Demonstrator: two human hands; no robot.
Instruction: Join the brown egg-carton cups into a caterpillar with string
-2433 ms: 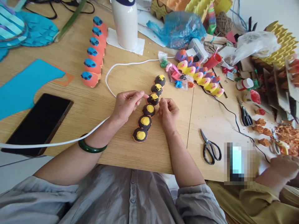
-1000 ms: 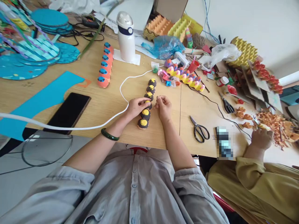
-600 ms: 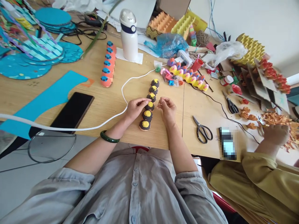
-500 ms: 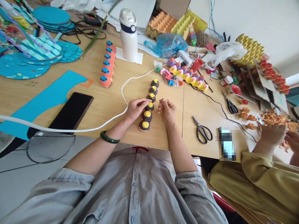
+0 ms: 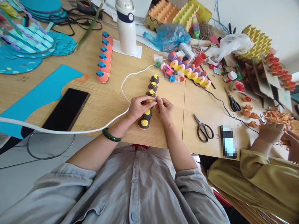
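Note:
A row of dark egg-carton cups topped with yellow patches (image 5: 144, 123) lies on the table in front of me; the far ones bear small black marks. Over the middle of this row my left hand (image 5: 139, 106) is closed, its thumb and forefinger pinched together. My right hand (image 5: 164, 107) meets it fingertip to fingertip, also in a pinch. Whatever sits between the fingertips is too small to make out. The cups under the hands are partly hidden. A dark green bangle (image 5: 111, 135) circles my left wrist.
Left are an orange cup row with blue patches (image 5: 102, 65), a phone (image 5: 66, 109), a white cable (image 5: 112, 120) and a blue cutout (image 5: 42, 96). Behind stands a white bottle (image 5: 126, 31). Scissors (image 5: 202, 128) lie right, near a co-worker's hand (image 5: 271, 133). Painted cups (image 5: 193, 74) lie farther back.
My right hand has moved left and now touches my left hand's fingertips above the row. The left fingers have shifted slightly right. The camera view has moved a little.

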